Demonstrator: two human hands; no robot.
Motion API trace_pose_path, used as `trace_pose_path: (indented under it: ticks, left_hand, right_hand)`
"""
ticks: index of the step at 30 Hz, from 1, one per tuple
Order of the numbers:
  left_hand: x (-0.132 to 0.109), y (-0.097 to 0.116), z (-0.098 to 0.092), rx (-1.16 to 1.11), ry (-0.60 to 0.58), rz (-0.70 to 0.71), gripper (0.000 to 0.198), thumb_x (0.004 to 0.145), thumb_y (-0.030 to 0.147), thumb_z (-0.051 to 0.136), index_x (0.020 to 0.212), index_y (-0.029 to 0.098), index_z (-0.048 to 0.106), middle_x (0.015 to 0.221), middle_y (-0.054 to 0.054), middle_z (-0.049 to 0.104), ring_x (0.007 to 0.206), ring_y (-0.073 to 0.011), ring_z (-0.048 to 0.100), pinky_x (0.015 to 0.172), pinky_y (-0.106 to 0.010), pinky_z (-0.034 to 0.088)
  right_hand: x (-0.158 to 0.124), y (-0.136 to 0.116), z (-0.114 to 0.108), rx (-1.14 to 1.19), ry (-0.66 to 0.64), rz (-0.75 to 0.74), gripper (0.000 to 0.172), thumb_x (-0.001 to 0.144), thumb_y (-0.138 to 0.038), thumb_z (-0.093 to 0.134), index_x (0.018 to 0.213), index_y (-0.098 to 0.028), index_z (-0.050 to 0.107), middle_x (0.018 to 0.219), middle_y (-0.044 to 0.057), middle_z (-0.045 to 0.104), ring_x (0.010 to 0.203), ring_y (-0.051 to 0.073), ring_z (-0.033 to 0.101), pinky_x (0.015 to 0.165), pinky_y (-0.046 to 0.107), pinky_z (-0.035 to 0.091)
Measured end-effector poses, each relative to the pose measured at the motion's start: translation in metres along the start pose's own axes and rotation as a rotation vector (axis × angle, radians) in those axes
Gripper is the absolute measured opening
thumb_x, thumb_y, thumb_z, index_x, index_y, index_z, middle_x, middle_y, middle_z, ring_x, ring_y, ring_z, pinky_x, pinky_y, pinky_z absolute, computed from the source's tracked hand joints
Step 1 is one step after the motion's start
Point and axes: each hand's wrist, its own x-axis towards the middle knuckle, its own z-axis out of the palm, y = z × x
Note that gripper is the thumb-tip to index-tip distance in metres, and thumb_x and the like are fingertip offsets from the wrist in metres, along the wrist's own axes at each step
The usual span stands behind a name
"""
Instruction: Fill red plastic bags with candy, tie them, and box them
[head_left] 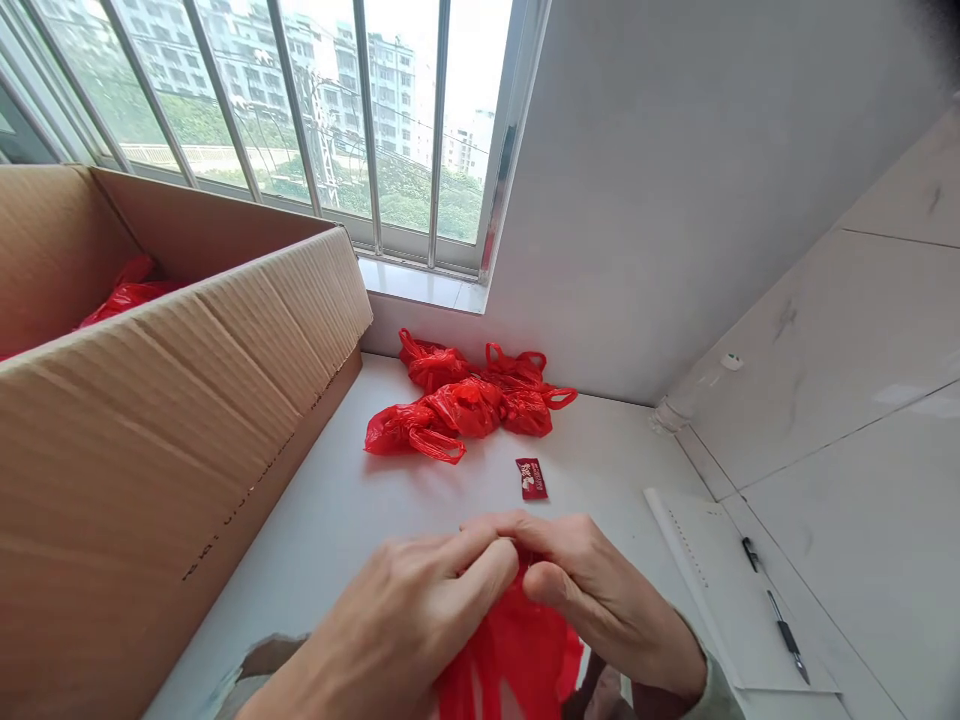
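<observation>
A red plastic bag [517, 650] hangs below my two hands at the near edge of the white table, its top bunched between them. My left hand [427, 590] is closed on the bag's top, thumb and forefinger pressed together. Against it, my right hand [585, 580] also grips the top edge, its thumb curled in and its fingers partly hidden behind the plastic. Just beyond my hands lies a small dark red packet [532, 479] with pale print. Farther back, several tied red plastic bags [469, 405] sit in a cluster by the wall.
A large cardboard box [187, 400] stands on the left with red bags [131, 292] inside. On the right are an open notebook [705, 560], a pen [787, 637], its black cap [750, 554] and a clear plastic bottle [690, 398] near the tiled wall. A barred window [337, 120] is behind.
</observation>
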Motion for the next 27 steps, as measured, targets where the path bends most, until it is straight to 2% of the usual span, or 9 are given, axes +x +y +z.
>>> trace_pose_path:
  ticks: [3,6,9,12,16,18,20,23,27]
  left_hand:
    - [0.013,0.000,0.000,0.044,0.199,-0.003,0.028,0.096,0.006,0.035,0.072,0.019,0.040,0.072,0.003,0.051,0.053,-0.0077,0.038,0.047,-0.021,0.030]
    - [0.015,0.000,0.005,-0.017,0.281,-0.057,0.030,0.100,0.009,0.030,0.074,0.019,0.042,0.085,0.003,0.056,0.056,-0.0058,0.041,0.052,-0.019,0.034]
    - [0.012,-0.003,0.006,0.027,0.220,-0.085,0.032,0.100,0.009,0.029,0.073,0.019,0.043,0.083,0.003,0.053,0.052,-0.0056,0.037,0.049,-0.021,0.031]
    - [0.009,-0.009,-0.001,0.086,0.090,-0.074,0.026,0.097,0.007,0.030,0.080,0.020,0.046,0.086,0.001,0.050,0.056,-0.0076,0.038,0.050,-0.021,0.032]
    - [0.008,-0.014,-0.016,0.073,-0.186,-0.104,0.031,0.087,-0.003,0.029,0.092,0.020,0.048,0.103,-0.004,0.050,0.069,-0.0120,0.046,0.057,-0.022,0.040]
    - [0.006,-0.013,-0.020,0.041,-0.248,-0.151,0.042,0.079,-0.008,0.026,0.097,0.021,0.050,0.112,-0.006,0.049,0.075,-0.0131,0.049,0.059,-0.022,0.043]
    - [0.000,-0.010,-0.021,-0.006,-0.256,-0.170,0.046,0.074,-0.007,0.029,0.098,0.023,0.053,0.115,-0.005,0.049,0.079,-0.0141,0.051,0.062,-0.022,0.045]
    - [-0.017,-0.010,-0.016,-0.083,-0.213,-0.228,0.042,0.077,0.001,0.035,0.101,0.027,0.058,0.104,-0.002,0.054,0.079,-0.0153,0.051,0.066,-0.021,0.048]
    - [-0.046,-0.019,-0.002,-0.104,-0.109,-0.277,0.049,0.086,0.010,0.039,0.125,0.035,0.056,0.109,-0.002,0.060,0.095,-0.0179,0.054,0.081,-0.023,0.051]
  right_hand:
    - [-0.002,0.003,-0.002,0.005,0.049,0.077,0.042,0.103,-0.045,0.033,0.130,-0.026,0.059,0.071,-0.003,0.058,0.064,0.011,0.052,0.063,0.023,0.044]
    - [0.001,0.010,0.000,0.084,0.047,0.079,0.032,0.100,-0.027,0.044,0.129,-0.028,0.058,0.069,-0.005,0.053,0.055,0.008,0.042,0.052,0.019,0.038]
    - [0.003,0.012,0.001,0.133,0.066,0.025,0.031,0.094,-0.018,0.054,0.122,-0.027,0.063,0.080,-0.004,0.062,0.058,0.007,0.051,0.053,0.017,0.042]
    - [0.002,0.009,-0.001,-0.037,0.246,-0.056,0.020,0.096,-0.019,0.053,0.106,-0.024,0.069,0.090,-0.001,0.070,0.074,0.009,0.064,0.069,0.018,0.049]
    - [-0.002,0.007,-0.007,-0.410,0.316,-0.137,0.021,0.099,-0.023,0.048,0.096,-0.020,0.069,0.080,0.001,0.069,0.070,0.011,0.061,0.066,0.020,0.045]
    - [-0.002,0.012,-0.012,-0.463,0.287,-0.106,0.024,0.100,-0.026,0.046,0.094,-0.020,0.068,0.077,0.001,0.067,0.067,0.011,0.059,0.064,0.021,0.044]
    - [-0.001,0.022,-0.021,-0.445,0.257,-0.053,0.027,0.101,-0.030,0.044,0.093,-0.020,0.068,0.080,0.001,0.068,0.071,0.012,0.060,0.068,0.022,0.044]
    - [0.002,0.052,-0.041,-0.394,0.199,0.063,0.034,0.101,-0.037,0.042,0.089,-0.019,0.068,0.085,0.002,0.068,0.076,0.013,0.061,0.073,0.023,0.044]
    - [0.006,0.105,-0.067,-0.336,0.188,0.218,0.043,0.097,-0.049,0.044,0.079,-0.017,0.066,0.072,0.001,0.062,0.069,0.014,0.056,0.067,0.023,0.043]
